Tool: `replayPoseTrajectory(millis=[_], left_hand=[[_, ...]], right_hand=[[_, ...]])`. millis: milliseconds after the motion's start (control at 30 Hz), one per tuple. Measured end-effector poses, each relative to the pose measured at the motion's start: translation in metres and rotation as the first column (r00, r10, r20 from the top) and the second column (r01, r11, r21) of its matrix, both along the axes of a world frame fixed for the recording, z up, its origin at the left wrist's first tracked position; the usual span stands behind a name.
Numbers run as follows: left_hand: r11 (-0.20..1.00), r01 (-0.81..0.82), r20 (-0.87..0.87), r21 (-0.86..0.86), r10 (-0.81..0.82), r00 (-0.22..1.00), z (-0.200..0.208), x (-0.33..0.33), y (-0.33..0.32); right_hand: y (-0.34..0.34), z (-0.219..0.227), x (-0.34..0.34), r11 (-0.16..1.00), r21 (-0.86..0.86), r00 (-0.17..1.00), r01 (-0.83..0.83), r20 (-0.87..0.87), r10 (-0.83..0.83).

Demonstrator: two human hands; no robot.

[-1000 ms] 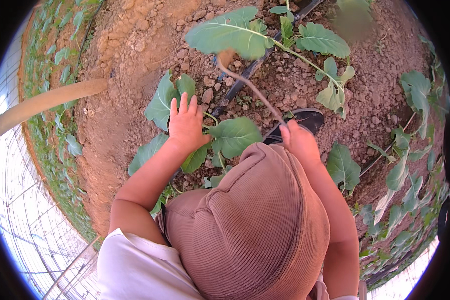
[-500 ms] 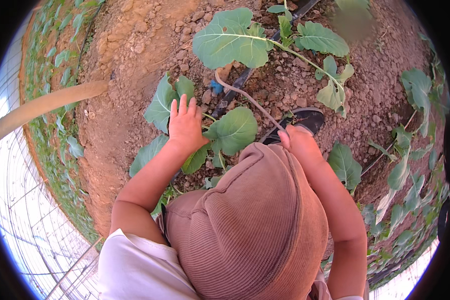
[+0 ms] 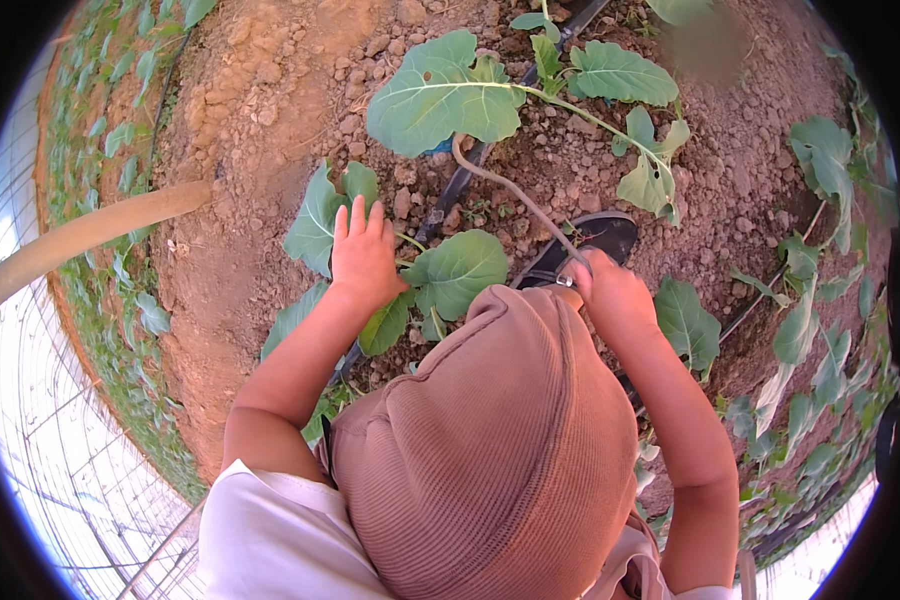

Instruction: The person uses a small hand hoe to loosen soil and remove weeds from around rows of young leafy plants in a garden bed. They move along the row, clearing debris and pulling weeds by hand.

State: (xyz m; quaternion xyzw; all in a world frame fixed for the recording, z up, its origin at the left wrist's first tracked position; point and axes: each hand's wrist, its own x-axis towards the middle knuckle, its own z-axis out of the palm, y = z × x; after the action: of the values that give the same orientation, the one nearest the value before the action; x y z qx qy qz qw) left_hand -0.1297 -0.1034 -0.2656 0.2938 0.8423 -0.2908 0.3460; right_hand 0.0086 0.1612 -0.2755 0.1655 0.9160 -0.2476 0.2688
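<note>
My left hand [image 3: 366,255] lies with its fingers stretched out against the broad green leaves of a low plant [image 3: 460,272], pressing them aside. My right hand [image 3: 610,292] is closed round a thin, curved, brownish rod-like tool [image 3: 520,196] beside my dark shoe [image 3: 610,238]. From my fist the tool runs up and left across the soil, bending near its far end. That end goes under a large leaf [image 3: 445,92] with a small hole, so its tip is hidden.
A black drip hose [image 3: 454,190] runs diagonally between the plants. On the left a thick tan curved pole [image 3: 100,228] reaches over the soil, with a row of seedlings beyond it. More leafy plants [image 3: 826,160] stand at right. A brown ribbed cap [image 3: 490,440] covers the lower middle.
My right hand has pulled back slightly, and the tool's far bend now lies at the large leaf's edge. Blue material by the hose is now mostly covered. My left hand stays on the leaves.
</note>
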Motion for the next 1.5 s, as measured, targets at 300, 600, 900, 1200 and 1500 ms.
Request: replayPoseTrajectory(millis=[300,600,900,1200,1500], left_hand=[[0.995,0.073,-0.008,-0.072,-0.074,0.997,-0.01,-0.005,0.003],[0.999,0.001,-0.016,0.032,0.0,1.0,-0.002,-0.013,0.0],[1.0,-0.015,0.023,-0.005,0.016,1.0,0.001,-0.022,0.003],[0.992,-0.013,-0.017,0.124,0.016,1.0,-0.003,-0.022,-0.004],[0.985,0.013,-0.044,0.17,-0.005,0.999,-0.008,-0.024,0.009]], right_hand=[[-0.002,0.004,-0.012,0.984,0.179,0.999,-0.011,-0.047,0.02],[-0.002,0.022,-0.011,0.987,0.152,0.999,-0.046,-0.009,0.048],[-0.004,0.034,-0.011,0.978,0.184,0.995,-0.096,0.027,0.092],[0.004,0.029,0.012,0.978,0.165,0.99,-0.127,0.087,0.114],[-0.008,0.001,0.031,0.996,-0.068,0.97,-0.05,-0.243,0.032]])
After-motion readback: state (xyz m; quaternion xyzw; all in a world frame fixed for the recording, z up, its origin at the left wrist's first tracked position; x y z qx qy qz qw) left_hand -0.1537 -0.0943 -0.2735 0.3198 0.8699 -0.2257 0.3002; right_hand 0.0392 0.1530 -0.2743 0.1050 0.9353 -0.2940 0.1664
